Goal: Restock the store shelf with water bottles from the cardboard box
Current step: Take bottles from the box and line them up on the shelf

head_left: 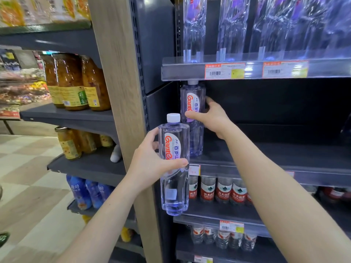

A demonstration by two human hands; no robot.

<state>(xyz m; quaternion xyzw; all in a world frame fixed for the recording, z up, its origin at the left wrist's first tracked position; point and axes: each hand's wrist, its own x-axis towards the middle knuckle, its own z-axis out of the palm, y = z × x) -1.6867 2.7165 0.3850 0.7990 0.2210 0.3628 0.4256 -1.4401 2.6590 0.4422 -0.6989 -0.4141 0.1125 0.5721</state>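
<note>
My left hand (152, 160) grips a clear, white-capped water bottle (173, 186) with a red and purple label, upright in the air in front of the shelf post. My right hand (210, 116) holds a second, matching bottle (192, 118) that stands at the far left of the dark middle shelf (266, 158), thumb in front and fingers behind it. To the right of that bottle the shelf is bare. The cardboard box is out of view.
The shelf above (256, 69) carries a row of the same tall clear bottles (233, 25). Below are small red-labelled water bottles (222, 190). A wooden post (121, 92) divides off left shelves with amber jars (76, 82) and blue bottles (85, 192). Tiled floor lies at the left.
</note>
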